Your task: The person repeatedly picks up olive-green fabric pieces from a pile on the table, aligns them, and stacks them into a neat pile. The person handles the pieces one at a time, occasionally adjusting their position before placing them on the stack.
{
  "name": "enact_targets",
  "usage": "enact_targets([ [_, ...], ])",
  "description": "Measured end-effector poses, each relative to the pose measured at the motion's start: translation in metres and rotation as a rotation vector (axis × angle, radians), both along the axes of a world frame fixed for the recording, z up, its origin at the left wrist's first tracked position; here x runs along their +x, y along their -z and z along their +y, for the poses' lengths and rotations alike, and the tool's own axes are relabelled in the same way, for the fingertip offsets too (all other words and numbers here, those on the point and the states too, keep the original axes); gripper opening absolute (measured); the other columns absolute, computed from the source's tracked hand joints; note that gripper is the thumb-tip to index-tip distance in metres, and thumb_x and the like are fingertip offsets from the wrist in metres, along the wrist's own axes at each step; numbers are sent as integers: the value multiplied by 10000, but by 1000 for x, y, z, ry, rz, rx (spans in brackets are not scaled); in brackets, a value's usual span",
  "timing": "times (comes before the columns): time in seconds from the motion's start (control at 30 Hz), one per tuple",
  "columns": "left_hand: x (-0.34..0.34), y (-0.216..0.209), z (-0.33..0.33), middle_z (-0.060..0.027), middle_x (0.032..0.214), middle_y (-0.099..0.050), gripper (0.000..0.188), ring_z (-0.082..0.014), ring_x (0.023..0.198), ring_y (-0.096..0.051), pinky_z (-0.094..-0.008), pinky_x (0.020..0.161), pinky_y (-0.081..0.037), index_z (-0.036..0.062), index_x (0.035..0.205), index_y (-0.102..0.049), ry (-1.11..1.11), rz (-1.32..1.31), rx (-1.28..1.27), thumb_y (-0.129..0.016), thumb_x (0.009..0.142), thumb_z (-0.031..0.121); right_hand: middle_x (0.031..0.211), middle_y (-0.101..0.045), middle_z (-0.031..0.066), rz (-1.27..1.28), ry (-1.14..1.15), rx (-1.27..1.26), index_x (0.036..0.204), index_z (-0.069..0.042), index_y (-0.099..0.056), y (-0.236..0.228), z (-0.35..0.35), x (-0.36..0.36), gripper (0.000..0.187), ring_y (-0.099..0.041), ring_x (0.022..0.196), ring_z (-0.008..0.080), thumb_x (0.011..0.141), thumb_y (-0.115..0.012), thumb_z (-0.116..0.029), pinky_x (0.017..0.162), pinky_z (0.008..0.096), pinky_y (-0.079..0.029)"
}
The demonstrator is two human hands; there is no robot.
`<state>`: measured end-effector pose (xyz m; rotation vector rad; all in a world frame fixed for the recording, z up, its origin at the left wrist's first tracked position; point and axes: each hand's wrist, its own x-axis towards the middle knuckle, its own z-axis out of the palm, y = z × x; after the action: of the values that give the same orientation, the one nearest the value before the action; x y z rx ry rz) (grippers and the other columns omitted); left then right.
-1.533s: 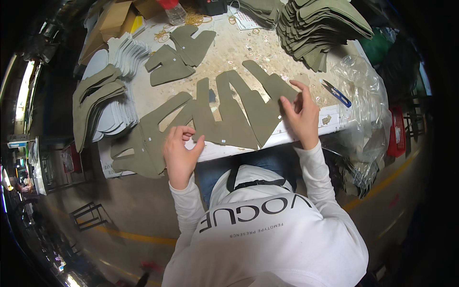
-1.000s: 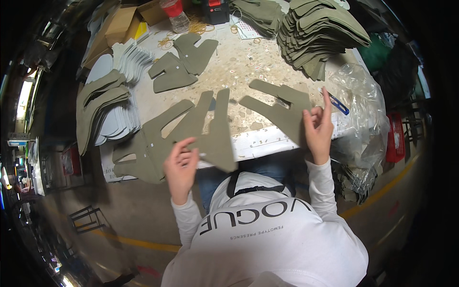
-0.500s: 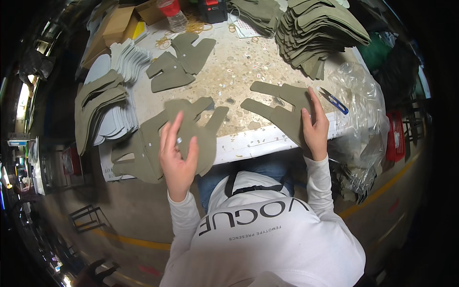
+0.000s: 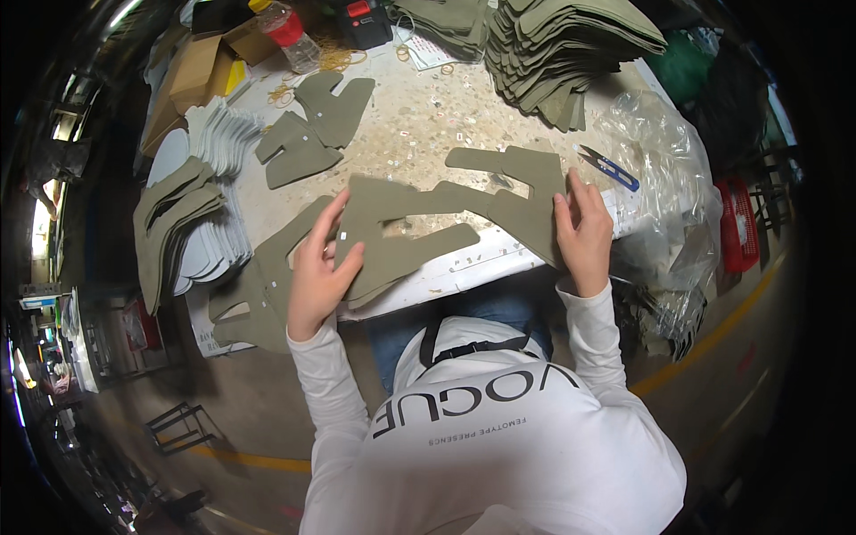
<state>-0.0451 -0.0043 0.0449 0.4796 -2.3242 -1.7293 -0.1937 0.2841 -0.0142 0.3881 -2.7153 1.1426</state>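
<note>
Left hand [image 4: 321, 272], centre-left of frame: on the left end of a forked olive fabric panel [image 4: 392, 245], fingers up and near each other, thumb spread away, white sticker [image 4: 343, 236] showing in the gap. I can't tell whether it's pinching. Panel lies near the table's front edge, prongs pointing right; the upper prong meets a second forked olive panel [image 4: 535, 169], overlap or just contact, can't tell from here.

Right hand [image 4: 584, 236], right of centre: at that second panel's right edge, fingers nearly together and pointing up, thumb apart; I can't make out any pinch. This panel's prongs point left.

More olive pieces [image 4: 259, 294] I get lower left, beside and partly behind the left hand. Two flat olive cutouts [image 4: 303, 160] upper left, touching. Left side: olive stack [image 4: 174, 223] against white stacked pieces [image 4: 218, 138]. Upper right: tall olive stack [image 4: 571, 53]. Blue-handled thread snips [image 4: 611, 168] near the right hand, clear plastic bag [image 4: 655, 178] just right of them. Top left: red-labelled bottle [image 4: 292, 37], rubber bands [image 4: 339, 59], cardboard box [image 4: 198, 73]. All on a scrap-strewn white table [image 4: 415, 111].
</note>
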Motion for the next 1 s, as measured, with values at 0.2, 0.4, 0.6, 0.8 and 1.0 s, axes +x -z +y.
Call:
enact_targets([
  [0.2, 42, 34, 9, -92, 970, -635, 522, -135, 733, -542, -264, 634, -457, 51, 1326, -592, -319, -121, -468, -693, 814, 17, 887, -554, 141, 66, -74, 35, 1238, -19, -639, -1, 7, 5, 387, -576, 723, 296, 857, -671, -78, 706, 370, -489],
  [0.4, 53, 35, 27, -82, 950, -621, 311, -180, 769, -589, -291, 679, -477, 22, 1129, -699, -444, -116, -562, -706, 818, 22, 909, -571, 128, 251, -104, -16, 1273, -72, -639, -1, 4, 6, 449, -591, 767, 288, 828, -674, -24, 714, 374, -490],
  [0.6, 49, 42, 22, -63, 1092, -626, 426, -130, 849, -594, -240, 716, -508, 56, 1242, -655, -365, 42, -240, -664, 826, -37, 980, -607, 120, 81, -185, -150, 1226, -66, -671, 4, 5, 0, 395, -588, 753, 240, 837, -655, -3, 697, 303, -488],
  [0.8, 53, 49, 21, -41, 1158, -627, 446, -83, 864, -548, -210, 727, -486, 27, 1281, -622, -318, 84, -55, -620, 843, -58, 1032, -628, 93, -39, -124, -247, 1199, -56, -683, 10, 12, 4, 373, -613, 762, 196, 827, -698, -34, 686, 280, -497],
  [1.0, 57, 57, 5, -85, 1289, -577, 455, -111, 1030, -560, -221, 862, -449, -2, 1314, -587, -200, 23, -118, -590, 868, -91, 1130, -589, 98, 89, -117, -16, 1294, -74, -624, 7, 11, 8, 480, -618, 924, 194, 823, -700, -26, 758, 296, -523],
])
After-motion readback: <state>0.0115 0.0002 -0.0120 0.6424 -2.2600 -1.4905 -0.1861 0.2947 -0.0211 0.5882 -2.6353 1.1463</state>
